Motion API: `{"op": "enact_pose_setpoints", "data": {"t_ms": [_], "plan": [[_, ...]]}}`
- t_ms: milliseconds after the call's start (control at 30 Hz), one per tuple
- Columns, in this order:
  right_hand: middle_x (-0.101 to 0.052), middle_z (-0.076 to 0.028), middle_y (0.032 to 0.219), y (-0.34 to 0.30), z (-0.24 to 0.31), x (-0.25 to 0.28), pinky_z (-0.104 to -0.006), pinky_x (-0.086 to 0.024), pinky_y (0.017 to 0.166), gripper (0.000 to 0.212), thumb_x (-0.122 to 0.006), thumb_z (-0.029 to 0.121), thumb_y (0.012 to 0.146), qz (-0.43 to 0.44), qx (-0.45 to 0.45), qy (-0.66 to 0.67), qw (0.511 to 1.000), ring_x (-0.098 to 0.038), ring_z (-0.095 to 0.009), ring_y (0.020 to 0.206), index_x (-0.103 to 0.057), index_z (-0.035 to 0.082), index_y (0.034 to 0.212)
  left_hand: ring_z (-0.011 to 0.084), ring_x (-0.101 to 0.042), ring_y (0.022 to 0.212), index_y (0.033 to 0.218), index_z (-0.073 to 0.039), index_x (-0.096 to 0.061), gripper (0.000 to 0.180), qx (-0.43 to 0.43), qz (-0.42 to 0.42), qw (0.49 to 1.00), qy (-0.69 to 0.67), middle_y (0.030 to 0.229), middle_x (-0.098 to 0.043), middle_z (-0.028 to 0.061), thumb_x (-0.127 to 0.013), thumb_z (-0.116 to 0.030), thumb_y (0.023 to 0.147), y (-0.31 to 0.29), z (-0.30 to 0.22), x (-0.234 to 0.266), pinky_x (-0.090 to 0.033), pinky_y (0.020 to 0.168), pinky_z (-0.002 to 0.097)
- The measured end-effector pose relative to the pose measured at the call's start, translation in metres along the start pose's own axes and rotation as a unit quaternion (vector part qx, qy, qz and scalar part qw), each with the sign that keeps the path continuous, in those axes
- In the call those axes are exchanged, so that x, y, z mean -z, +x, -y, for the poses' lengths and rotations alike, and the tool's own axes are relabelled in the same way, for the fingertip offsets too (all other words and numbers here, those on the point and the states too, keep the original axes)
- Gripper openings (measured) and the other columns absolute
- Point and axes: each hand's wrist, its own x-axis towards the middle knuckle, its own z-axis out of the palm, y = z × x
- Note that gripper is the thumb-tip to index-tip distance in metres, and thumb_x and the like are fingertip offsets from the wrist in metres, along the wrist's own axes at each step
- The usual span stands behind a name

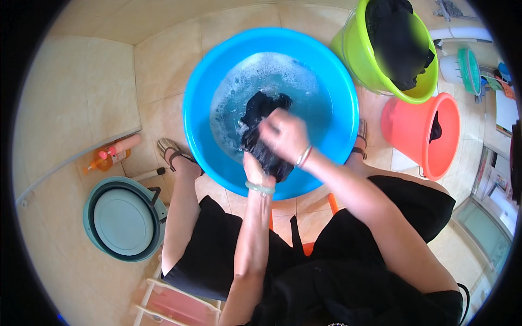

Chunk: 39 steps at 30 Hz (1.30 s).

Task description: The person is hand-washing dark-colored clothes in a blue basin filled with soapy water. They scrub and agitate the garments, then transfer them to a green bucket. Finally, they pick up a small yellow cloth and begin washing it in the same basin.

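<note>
A wet black cloth garment (260, 108) is bunched up over soapy water in a large blue basin (337, 70). My left hand (256, 169) grips its near end from below, with the fingers partly hidden under the fabric. On top of the cloth, my right hand (285, 136) is curled into a fist against it, slightly smeared by motion. White suds (277, 68) float on the water, mostly toward the basin's far side. The garment's exact kind cannot be made out.
A green bucket (353, 54) heaped with black clothes (397, 43) stands at the far right. Nearer is a pink bucket (402, 125) with dark cloth inside. To the left are a grey-green folding basin (122, 223) and an orange bottle (103, 162); a pink rack (176, 307) sits near left.
</note>
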Motion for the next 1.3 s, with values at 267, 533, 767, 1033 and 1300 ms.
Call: {"op": "enact_pose_setpoints", "data": {"t_ms": [267,533,767,1033,1300], "plan": [[-0.063,-0.021,0.096,-0.006,-0.164,0.016,-0.0463,-0.049,0.081,0.041,-0.059,0.041,0.094,-0.015,-0.167,-0.157,0.973,-0.06,-0.039,0.094,-0.066,0.001,0.092,0.0282,-0.044,0.132,0.142,-0.026,-0.046,0.047,-0.04,0.076,0.982,0.167,0.146,-0.044,0.0102,-0.06,-0.026,0.097,0.013,0.004,-0.013,-0.038,0.104,0.0515],[-0.038,-0.019,0.139,-0.057,-0.179,0.013,-0.0533,-0.047,0.093,0.069,-0.076,0.025,0.08,0.286,-0.113,-0.31,0.9,-0.043,-0.044,0.124,-0.041,0.017,0.139,0.0424,-0.017,0.145,0.156,-0.032,-0.011,0.085,0.056,0.002,0.991,0.125,0.16,-0.011,0.0144,-0.067,-0.034,0.092,0.008,0.006,-0.011,-0.033,0.101,0.0697],[-0.062,-0.015,0.108,-0.015,-0.163,0.009,-0.0398,-0.05,0.09,0.043,-0.075,0.0,0.071,-0.02,-0.18,-0.041,0.983,-0.06,-0.037,0.102,-0.06,0.007,0.112,0.0437,-0.012,0.146,0.154,-0.033,0.007,0.113,0.131,-0.012,0.989,0.069,0.159,-0.002,0.0229,-0.077,-0.048,0.08,0.005,0.021,-0.023,-0.033,0.1,0.0724],[-0.057,-0.007,0.09,0.015,0.041,0.089,-0.0372,-0.05,0.078,0.025,-0.07,-0.004,0.068,0.219,0.102,0.11,0.964,-0.06,-0.029,0.088,-0.065,0.009,0.089,0.0305,-0.057,0.118,0.138,-0.012,-0.05,0.078,0.09,0.222,0.968,-0.072,0.131,-0.058,0.0107,-0.044,-0.073,0.089,0.012,-0.011,-0.041,-0.045,0.102,0.0514],[-0.053,-0.005,0.086,-0.014,0.133,0.129,-0.0362,-0.048,0.076,0.012,-0.067,0.0,0.071,0.449,0.227,0.197,0.841,-0.054,-0.025,0.087,-0.062,0.009,0.077,0.0287,-0.061,0.11,0.135,-0.006,-0.052,0.066,0.156,0.249,0.951,-0.099,0.127,-0.061,0.0144,-0.049,-0.058,0.095,-0.011,-0.021,-0.028,-0.051,0.096,0.0421]]}}
